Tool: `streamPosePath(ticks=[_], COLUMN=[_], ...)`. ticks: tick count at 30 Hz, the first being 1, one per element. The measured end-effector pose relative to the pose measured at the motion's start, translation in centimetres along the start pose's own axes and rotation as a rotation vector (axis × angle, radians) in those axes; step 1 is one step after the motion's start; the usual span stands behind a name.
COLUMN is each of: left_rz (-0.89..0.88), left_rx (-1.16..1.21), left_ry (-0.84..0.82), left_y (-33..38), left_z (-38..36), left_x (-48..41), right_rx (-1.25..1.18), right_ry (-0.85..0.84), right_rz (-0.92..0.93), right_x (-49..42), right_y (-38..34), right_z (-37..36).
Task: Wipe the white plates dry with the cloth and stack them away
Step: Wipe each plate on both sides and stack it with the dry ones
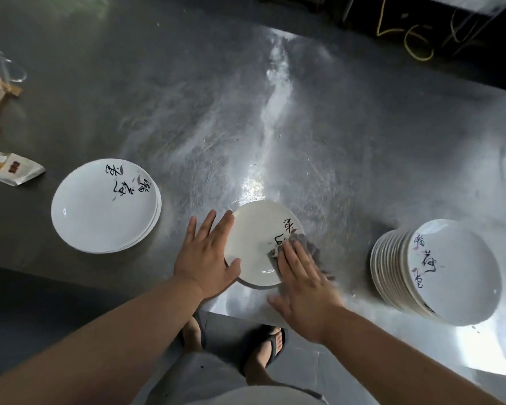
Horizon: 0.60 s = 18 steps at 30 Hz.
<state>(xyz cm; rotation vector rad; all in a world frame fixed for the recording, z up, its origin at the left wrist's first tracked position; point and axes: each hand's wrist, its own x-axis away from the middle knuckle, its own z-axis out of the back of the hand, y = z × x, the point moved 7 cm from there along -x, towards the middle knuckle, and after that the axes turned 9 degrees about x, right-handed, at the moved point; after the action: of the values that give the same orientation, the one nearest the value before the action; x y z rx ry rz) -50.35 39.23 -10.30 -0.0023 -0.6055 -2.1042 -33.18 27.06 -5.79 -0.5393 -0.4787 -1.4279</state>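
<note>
Plate (254, 244), near edge of table (275, 127): left hand (205, 255) flat against its left rim, right hand (304, 285) flat, pressing cloth (307, 244) onto its right half. Short stack (100, 211) lies left, likely destination; left hand nearer.

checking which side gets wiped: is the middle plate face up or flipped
Face up: the plate shows its painted, dished inside, and the right hand presses the cloth on it.
</note>
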Motion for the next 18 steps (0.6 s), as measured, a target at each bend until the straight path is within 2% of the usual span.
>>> streamPosePath(ticks=[3, 7, 11, 14, 18], left_rz=[-0.007, 0.007, 0.026, 0.015, -0.067], left_rx=[-0.025, -0.051, -0.022, -0.002, -0.043], left_ry=[0.007, -0.012, 0.056, 0.122, 0.062], left_y=[-0.1, -0.1, -0.4, -0.3, -0.1], left_z=[-0.2, -0.3, -0.1, -0.1, -0.3], left_x=[0.0, 0.0, 0.5, 0.8, 0.7], right_rx=[0.022, 0.014, -0.063, -0.107, -0.091], right_ry=[-0.020, 0.055, 0.086, 0.072, 0.148], right_rz=[0.023, -0.088, -0.179, -0.118, -0.048], right_x=[-0.6, -4.9, -2.9, 0.9, -1.7], right_y=[0.7, 3.6, 0.0, -2.6, 2.1], right_z=[-0.7, 2.2, 0.7, -1.6, -0.1])
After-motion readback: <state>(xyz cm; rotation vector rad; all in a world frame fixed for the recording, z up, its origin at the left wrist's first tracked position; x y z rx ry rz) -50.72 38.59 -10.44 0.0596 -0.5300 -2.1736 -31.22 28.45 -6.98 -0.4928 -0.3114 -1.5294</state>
